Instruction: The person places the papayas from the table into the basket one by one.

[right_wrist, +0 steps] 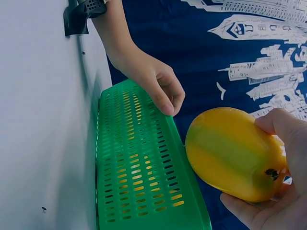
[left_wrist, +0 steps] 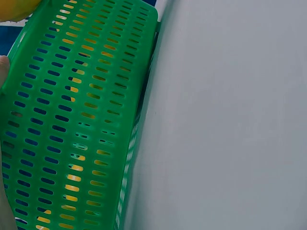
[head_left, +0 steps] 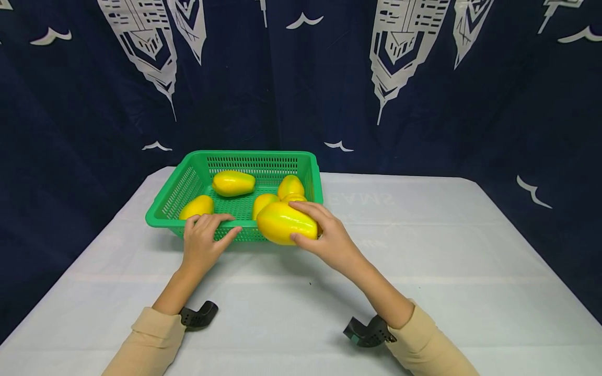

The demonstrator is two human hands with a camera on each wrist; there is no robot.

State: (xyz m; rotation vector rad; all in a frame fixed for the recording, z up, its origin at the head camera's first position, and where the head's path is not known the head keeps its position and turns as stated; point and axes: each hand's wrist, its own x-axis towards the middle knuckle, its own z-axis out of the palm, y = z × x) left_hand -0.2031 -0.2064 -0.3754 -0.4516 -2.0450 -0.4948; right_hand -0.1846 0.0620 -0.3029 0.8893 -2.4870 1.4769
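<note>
A yellow mango with a green patch is in my right hand, held between thumb and fingers over the basket's front right rim. The right wrist view shows the mango's dark stem end towards the palm. My left hand grips the front rim of the green plastic basket, fingers over the edge. Inside the basket lie several more mangoes: one at the left, one at the back, others bunched at the right, partly hidden by the held one.
The basket stands on a white-covered table, towards its back. Behind hangs a dark blue curtain with white building prints. A black wrist device sits at the left cuff, another device at the right.
</note>
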